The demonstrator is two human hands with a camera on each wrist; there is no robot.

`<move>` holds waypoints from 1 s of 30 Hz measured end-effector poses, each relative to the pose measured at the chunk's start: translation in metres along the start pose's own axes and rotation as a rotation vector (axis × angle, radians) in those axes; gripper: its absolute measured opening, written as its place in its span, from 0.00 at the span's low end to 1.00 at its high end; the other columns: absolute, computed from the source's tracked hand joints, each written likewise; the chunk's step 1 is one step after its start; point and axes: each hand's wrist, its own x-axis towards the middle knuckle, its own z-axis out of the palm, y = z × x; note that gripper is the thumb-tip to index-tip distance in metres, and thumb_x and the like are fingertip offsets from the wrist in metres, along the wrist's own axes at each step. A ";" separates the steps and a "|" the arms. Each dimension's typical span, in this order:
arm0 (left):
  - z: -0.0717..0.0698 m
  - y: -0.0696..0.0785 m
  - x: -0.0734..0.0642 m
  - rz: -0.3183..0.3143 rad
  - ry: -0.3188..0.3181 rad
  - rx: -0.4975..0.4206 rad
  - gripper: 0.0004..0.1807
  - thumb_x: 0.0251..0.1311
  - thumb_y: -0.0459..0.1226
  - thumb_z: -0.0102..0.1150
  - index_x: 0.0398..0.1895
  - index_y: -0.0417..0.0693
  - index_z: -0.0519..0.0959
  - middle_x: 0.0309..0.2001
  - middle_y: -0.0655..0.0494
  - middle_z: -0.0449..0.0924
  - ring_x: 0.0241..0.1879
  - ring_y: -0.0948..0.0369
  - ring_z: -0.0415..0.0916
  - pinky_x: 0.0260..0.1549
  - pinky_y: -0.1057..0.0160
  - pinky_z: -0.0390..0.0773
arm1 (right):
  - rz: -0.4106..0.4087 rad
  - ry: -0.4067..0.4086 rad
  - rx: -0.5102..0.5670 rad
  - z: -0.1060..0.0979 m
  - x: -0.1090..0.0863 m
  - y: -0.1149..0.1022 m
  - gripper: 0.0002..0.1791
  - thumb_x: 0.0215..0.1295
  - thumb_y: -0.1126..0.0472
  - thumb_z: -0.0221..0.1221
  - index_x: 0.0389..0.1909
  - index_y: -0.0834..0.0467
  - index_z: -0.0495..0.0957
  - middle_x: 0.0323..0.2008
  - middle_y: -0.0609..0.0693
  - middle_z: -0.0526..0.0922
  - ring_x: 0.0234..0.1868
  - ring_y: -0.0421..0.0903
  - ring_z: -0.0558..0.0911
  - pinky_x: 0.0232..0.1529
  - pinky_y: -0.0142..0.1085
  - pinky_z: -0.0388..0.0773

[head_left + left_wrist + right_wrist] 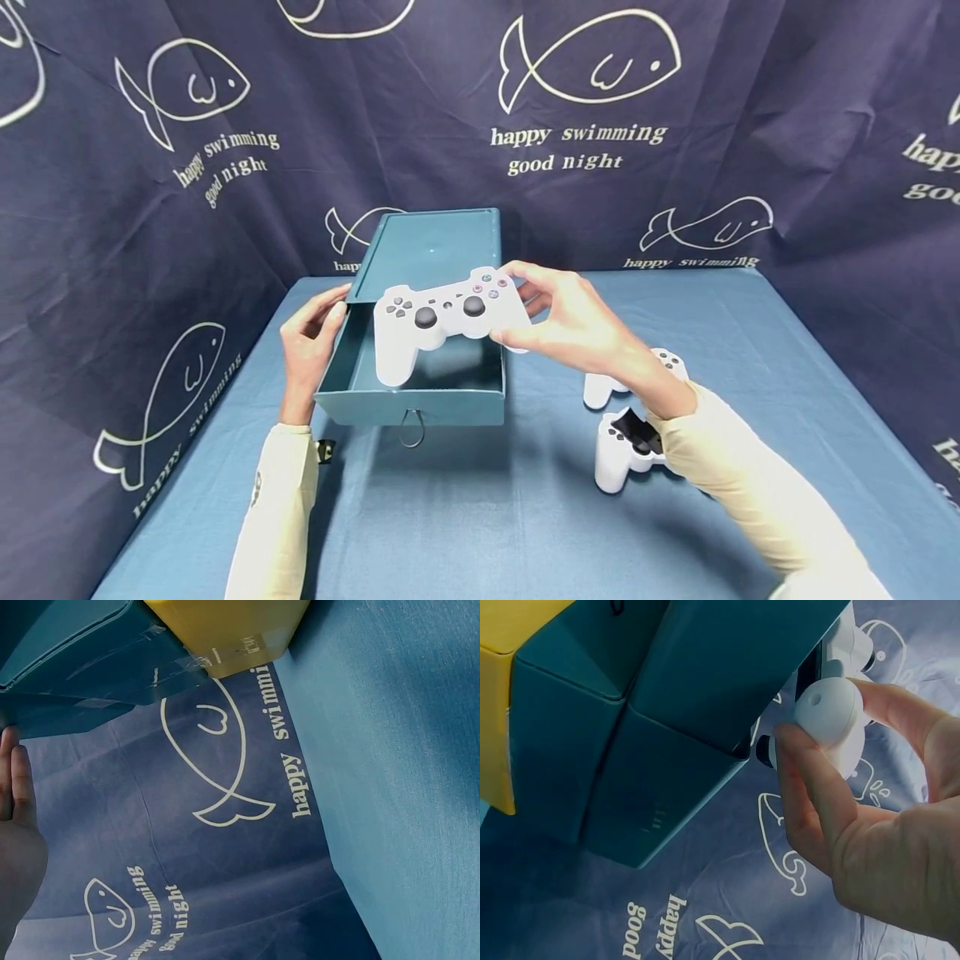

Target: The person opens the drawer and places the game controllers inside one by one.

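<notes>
My right hand [577, 321] pinches a white game controller [408, 337] by its right grip. The controller hangs over a pulled-out teal drawer [408, 408] with a wire ring pull on its front. In the right wrist view, thumb and fingers hold the controller's rounded grip [829, 712] beside the teal box. My left hand [311, 337] rests at the left side of the drawer, near where it enters the teal cabinet [431, 246]. The left wrist view shows straight fingers [22, 784] touching the box's side; part of that hand is cut off.
Two more white controllers lie on the blue cloth at the right: one [597, 390] partly behind my right forearm, another [613, 454] nearer, with a black piece on it. Wrist views show a yellow section [232, 634] of the cabinet. A dark fish-print curtain [585, 208] surrounds the table.
</notes>
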 end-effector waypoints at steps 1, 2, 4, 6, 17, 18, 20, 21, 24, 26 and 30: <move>0.001 0.002 0.000 0.002 0.001 0.003 0.15 0.66 0.16 0.52 0.55 0.20 0.79 0.50 0.60 0.87 0.47 0.69 0.84 0.48 0.71 0.76 | 0.000 0.001 -0.004 0.001 0.001 -0.001 0.32 0.54 0.60 0.75 0.62 0.54 0.79 0.41 0.52 0.86 0.40 0.48 0.86 0.43 0.46 0.77; 0.002 0.005 0.000 0.005 0.001 0.005 0.15 0.66 0.16 0.52 0.55 0.20 0.79 0.49 0.59 0.87 0.47 0.69 0.84 0.48 0.71 0.76 | 0.002 0.001 -0.007 0.001 0.001 -0.002 0.32 0.54 0.60 0.75 0.62 0.55 0.79 0.41 0.53 0.86 0.40 0.48 0.86 0.43 0.45 0.77; 0.004 0.013 0.000 0.011 -0.001 0.004 0.15 0.66 0.16 0.53 0.54 0.20 0.79 0.49 0.55 0.87 0.47 0.69 0.84 0.48 0.71 0.77 | 0.008 -0.003 -0.014 0.003 0.002 -0.004 0.34 0.54 0.59 0.75 0.64 0.55 0.78 0.41 0.53 0.86 0.40 0.48 0.86 0.42 0.45 0.78; 0.006 0.021 0.000 0.017 -0.004 -0.009 0.15 0.66 0.16 0.53 0.54 0.20 0.80 0.50 0.52 0.87 0.47 0.69 0.84 0.48 0.71 0.77 | 0.012 -0.011 -0.015 0.005 0.003 -0.005 0.35 0.54 0.59 0.74 0.65 0.56 0.77 0.42 0.53 0.86 0.40 0.48 0.86 0.41 0.45 0.79; 0.005 0.012 0.001 0.024 -0.004 -0.017 0.15 0.65 0.15 0.52 0.54 0.18 0.78 0.49 0.58 0.87 0.48 0.69 0.83 0.48 0.72 0.76 | 0.005 -0.041 -0.011 0.012 0.010 -0.012 0.31 0.55 0.58 0.74 0.62 0.54 0.79 0.40 0.51 0.86 0.36 0.46 0.86 0.37 0.44 0.80; 0.004 0.008 0.001 0.025 -0.003 -0.024 0.15 0.65 0.15 0.52 0.54 0.19 0.79 0.50 0.58 0.87 0.48 0.68 0.83 0.48 0.72 0.76 | 0.006 -0.043 -0.011 0.013 0.011 -0.013 0.31 0.55 0.58 0.74 0.62 0.54 0.79 0.40 0.51 0.86 0.36 0.45 0.86 0.37 0.44 0.80; 0.002 0.001 0.001 0.026 -0.004 -0.006 0.15 0.66 0.16 0.54 0.55 0.21 0.80 0.50 0.56 0.87 0.48 0.68 0.83 0.48 0.72 0.76 | 0.008 -0.045 -0.012 0.014 0.011 -0.015 0.31 0.55 0.58 0.73 0.62 0.54 0.79 0.39 0.50 0.86 0.35 0.45 0.86 0.37 0.44 0.79; 0.001 -0.001 0.001 0.024 -0.004 0.001 0.15 0.66 0.17 0.55 0.55 0.22 0.80 0.50 0.56 0.87 0.48 0.68 0.84 0.48 0.71 0.76 | 0.005 -0.048 -0.011 0.015 0.012 -0.015 0.31 0.55 0.59 0.73 0.62 0.54 0.79 0.39 0.50 0.86 0.34 0.44 0.86 0.36 0.44 0.79; -0.001 -0.001 0.000 0.016 -0.009 0.023 0.15 0.67 0.20 0.57 0.56 0.25 0.81 0.51 0.57 0.87 0.48 0.67 0.84 0.48 0.71 0.76 | 0.002 -0.059 -0.007 0.019 0.013 -0.017 0.31 0.55 0.60 0.73 0.62 0.54 0.79 0.37 0.50 0.85 0.33 0.44 0.86 0.36 0.43 0.79; -0.001 -0.001 0.000 0.014 -0.010 0.041 0.15 0.67 0.21 0.58 0.56 0.25 0.81 0.51 0.58 0.87 0.48 0.67 0.84 0.47 0.71 0.76 | 0.001 -0.067 0.004 0.020 0.013 -0.017 0.31 0.55 0.61 0.73 0.62 0.54 0.79 0.36 0.50 0.85 0.32 0.44 0.86 0.35 0.42 0.79; -0.002 -0.001 -0.001 0.016 -0.012 0.048 0.15 0.67 0.20 0.58 0.56 0.25 0.81 0.50 0.61 0.86 0.48 0.67 0.83 0.46 0.72 0.76 | 0.007 -0.081 0.027 0.021 0.013 -0.019 0.30 0.56 0.61 0.73 0.62 0.54 0.78 0.36 0.50 0.85 0.32 0.46 0.87 0.34 0.41 0.80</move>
